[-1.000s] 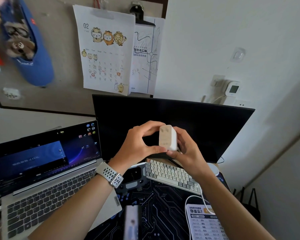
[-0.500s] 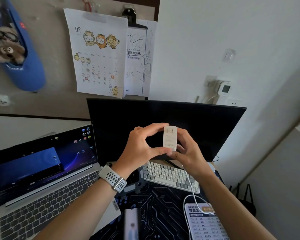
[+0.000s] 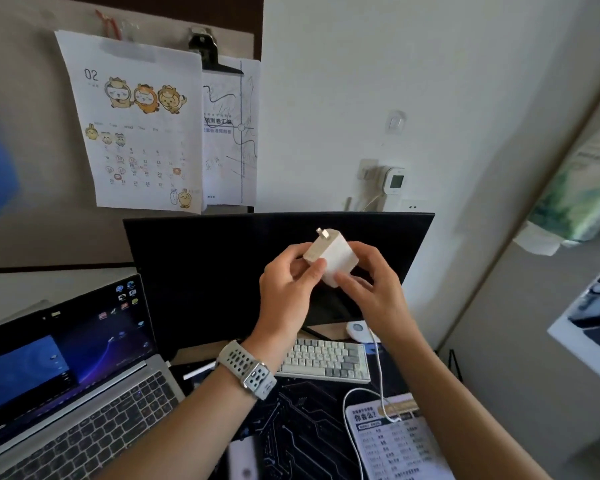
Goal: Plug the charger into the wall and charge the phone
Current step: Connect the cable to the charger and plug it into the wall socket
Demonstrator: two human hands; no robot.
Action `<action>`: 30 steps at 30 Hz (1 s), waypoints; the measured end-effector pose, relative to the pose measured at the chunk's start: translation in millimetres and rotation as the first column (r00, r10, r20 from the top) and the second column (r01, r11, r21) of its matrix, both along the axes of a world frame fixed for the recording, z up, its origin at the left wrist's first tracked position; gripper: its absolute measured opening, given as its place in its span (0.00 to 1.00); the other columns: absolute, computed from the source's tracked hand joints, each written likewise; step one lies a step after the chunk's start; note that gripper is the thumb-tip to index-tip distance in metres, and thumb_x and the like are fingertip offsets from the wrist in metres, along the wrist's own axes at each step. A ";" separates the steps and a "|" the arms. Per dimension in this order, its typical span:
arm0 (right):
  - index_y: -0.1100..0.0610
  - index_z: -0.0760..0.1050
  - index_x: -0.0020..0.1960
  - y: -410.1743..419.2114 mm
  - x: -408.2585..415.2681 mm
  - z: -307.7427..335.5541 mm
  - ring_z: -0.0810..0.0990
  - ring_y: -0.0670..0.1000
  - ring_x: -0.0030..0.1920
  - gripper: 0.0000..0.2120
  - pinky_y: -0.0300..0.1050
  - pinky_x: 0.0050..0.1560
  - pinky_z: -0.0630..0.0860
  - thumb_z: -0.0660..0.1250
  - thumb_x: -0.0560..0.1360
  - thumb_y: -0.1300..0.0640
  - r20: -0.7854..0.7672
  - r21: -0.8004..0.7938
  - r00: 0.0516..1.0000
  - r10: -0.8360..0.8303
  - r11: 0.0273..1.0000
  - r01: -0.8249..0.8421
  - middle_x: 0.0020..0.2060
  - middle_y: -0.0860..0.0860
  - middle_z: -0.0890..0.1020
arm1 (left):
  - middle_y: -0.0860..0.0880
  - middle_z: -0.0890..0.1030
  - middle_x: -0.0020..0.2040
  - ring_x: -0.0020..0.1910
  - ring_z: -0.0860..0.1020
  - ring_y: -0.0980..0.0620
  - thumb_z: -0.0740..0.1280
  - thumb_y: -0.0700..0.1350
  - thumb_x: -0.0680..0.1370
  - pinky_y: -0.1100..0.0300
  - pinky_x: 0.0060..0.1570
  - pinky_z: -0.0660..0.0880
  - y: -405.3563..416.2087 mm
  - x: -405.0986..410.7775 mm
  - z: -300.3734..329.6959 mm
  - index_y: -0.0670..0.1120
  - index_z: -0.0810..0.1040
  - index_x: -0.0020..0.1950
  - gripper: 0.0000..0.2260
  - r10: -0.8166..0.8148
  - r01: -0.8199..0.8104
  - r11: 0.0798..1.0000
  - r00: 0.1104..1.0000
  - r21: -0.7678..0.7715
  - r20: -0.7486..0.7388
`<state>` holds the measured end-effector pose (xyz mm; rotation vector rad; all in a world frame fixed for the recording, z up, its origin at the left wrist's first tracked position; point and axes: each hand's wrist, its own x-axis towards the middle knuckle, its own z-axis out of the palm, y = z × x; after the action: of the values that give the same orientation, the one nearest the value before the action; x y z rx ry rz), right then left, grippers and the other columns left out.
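Both my hands hold a white cube charger (image 3: 336, 258) in front of the black monitor. Its metal prongs stick out at the top left corner. My left hand (image 3: 290, 289) pinches its left face with thumb and fingers, and my right hand (image 3: 374, 292) grips its right side. A white cable (image 3: 378, 372) hangs from under my right hand down to the desk and loops. A white wall socket (image 3: 411, 205) shows just above the monitor's right corner. A blurred white phone-like object (image 3: 245, 460) lies at the bottom edge; I cannot tell what it is.
A dark monitor (image 3: 222, 271) stands behind the hands, an open laptop (image 3: 63, 375) to the left, a small white keyboard (image 3: 326, 358) below. A white plugged-in device with a display (image 3: 394, 180) hangs on the wall above the socket. A printed sheet (image 3: 395, 441) lies at right.
The charger has turned so its prongs now point up and left, and both hands with it have shifted right and slightly up. The view has swung to the right.
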<state>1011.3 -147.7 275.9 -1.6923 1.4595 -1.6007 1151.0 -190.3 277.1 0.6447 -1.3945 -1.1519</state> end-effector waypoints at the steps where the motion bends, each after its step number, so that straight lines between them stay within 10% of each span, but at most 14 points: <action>1: 0.50 0.74 0.63 1.8 -8.4 3.9 0.79 0.45 0.57 0.15 0.37 0.52 0.78 0.67 0.76 0.56 0.028 0.011 0.999 0.035 0.999 -0.035 0.55 0.47 0.81 | 0.52 0.84 0.46 0.47 0.82 0.59 0.69 0.41 0.76 0.68 0.44 0.76 -1.2 -4.0 0.7 0.55 0.79 0.51 0.09 -0.010 0.010 1.000 1.000 0.008 -0.002; 13: 0.49 0.78 0.54 2.1 -96.1 13.7 0.82 0.43 0.46 0.10 0.40 0.44 0.78 0.71 0.73 0.52 0.044 -0.046 0.986 -0.161 0.986 0.163 0.44 0.44 0.83 | 0.47 0.84 0.48 0.50 0.82 0.50 0.66 0.46 0.78 0.47 0.54 0.79 -12.7 -103.5 12.2 0.49 0.79 0.55 0.07 0.028 -0.030 0.991 0.999 0.134 0.015; 20: 0.37 0.75 0.43 -6.2 -169.0 23.3 0.82 0.43 0.41 0.09 0.30 0.43 0.77 0.74 0.68 0.48 0.045 -0.181 0.936 -0.348 0.919 0.350 0.41 0.35 0.82 | 0.48 0.85 0.44 0.47 0.82 0.51 0.68 0.51 0.76 0.52 0.49 0.79 -12.7 -206.2 26.6 0.47 0.81 0.49 0.09 -0.031 0.030 0.960 1.000 0.278 0.000; 30: 0.51 0.75 0.46 -23.2 -285.9 17.2 0.78 0.44 0.44 0.09 0.45 0.44 0.80 0.73 0.70 0.57 0.040 -0.184 0.863 -0.503 0.845 0.502 0.40 0.41 0.79 | 0.51 0.82 0.42 0.43 0.79 0.57 0.70 0.54 0.74 0.66 0.40 0.71 -16.7 -341.1 38.5 0.46 0.78 0.55 0.16 -0.201 0.163 0.859 0.979 0.485 0.027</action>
<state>725.5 -170.9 293.1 -1.4811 1.9275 -2.0574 809.9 -206.9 315.5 0.9296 -1.2545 -1.6698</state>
